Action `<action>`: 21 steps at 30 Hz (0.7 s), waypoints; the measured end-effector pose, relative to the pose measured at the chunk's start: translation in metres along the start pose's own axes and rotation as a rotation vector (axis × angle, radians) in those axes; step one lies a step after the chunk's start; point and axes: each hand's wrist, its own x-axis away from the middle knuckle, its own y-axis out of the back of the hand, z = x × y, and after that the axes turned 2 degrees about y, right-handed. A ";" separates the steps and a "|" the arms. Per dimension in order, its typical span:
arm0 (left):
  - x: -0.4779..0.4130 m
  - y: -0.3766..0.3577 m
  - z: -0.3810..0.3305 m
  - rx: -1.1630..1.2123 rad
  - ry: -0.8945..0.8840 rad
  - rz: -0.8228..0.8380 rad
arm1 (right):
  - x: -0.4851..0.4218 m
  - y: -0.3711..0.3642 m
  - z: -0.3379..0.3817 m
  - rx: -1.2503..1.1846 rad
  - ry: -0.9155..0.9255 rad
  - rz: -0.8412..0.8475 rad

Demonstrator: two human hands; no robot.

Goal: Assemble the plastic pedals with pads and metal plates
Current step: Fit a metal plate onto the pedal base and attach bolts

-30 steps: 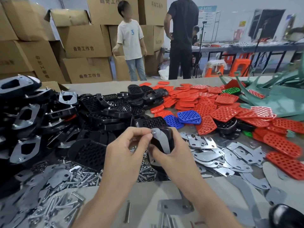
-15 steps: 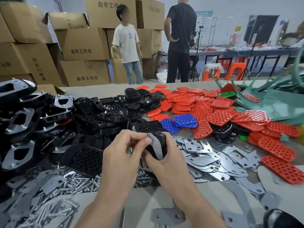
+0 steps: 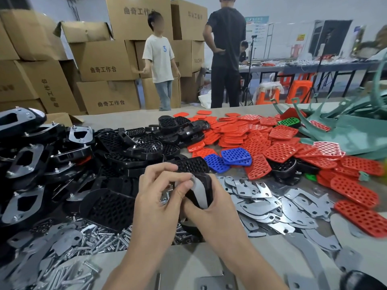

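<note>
I hold a black plastic pedal (image 3: 206, 183) above the table's near middle, with a grey metal plate (image 3: 200, 192) lying against it. My right hand (image 3: 211, 214) grips the pedal from below and behind. My left hand (image 3: 159, 193) pinches the plate's upper end with thumb and fingers curled. Part of the pedal is hidden by both hands. Loose metal plates (image 3: 261, 197) lie to the right. Red perforated pads (image 3: 278, 151) spread across the back right, with blue pads (image 3: 234, 156) among them. Bolts (image 3: 104, 241) lie under my left wrist.
Black pedals (image 3: 129, 147), some with plates mounted (image 3: 23, 158), are heaped at the left. Green plastic frames (image 3: 345, 130) lie at the far right. Two people (image 3: 161, 59) stand beyond the table by stacked cardboard boxes (image 3: 104, 59). More plates (image 3: 217, 281) lie near the front edge.
My hands and the pedal stay in about the same spot. My left fingers have shifted along the plate's top end, and the plate sits closer against the pedal.
</note>
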 end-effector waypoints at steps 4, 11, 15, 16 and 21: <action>0.001 0.002 -0.002 0.074 0.027 0.109 | 0.000 0.002 0.001 -0.033 -0.015 0.017; 0.002 0.003 -0.004 0.106 0.054 0.123 | 0.001 0.004 0.004 -0.115 -0.043 0.058; 0.001 0.006 -0.006 0.082 0.065 0.148 | 0.002 0.005 0.005 -0.120 -0.027 0.052; 0.001 0.007 -0.006 0.074 0.078 0.159 | 0.002 0.005 0.005 -0.123 -0.029 0.051; 0.002 0.008 -0.007 0.041 0.037 0.154 | 0.002 0.004 0.006 -0.131 -0.032 0.050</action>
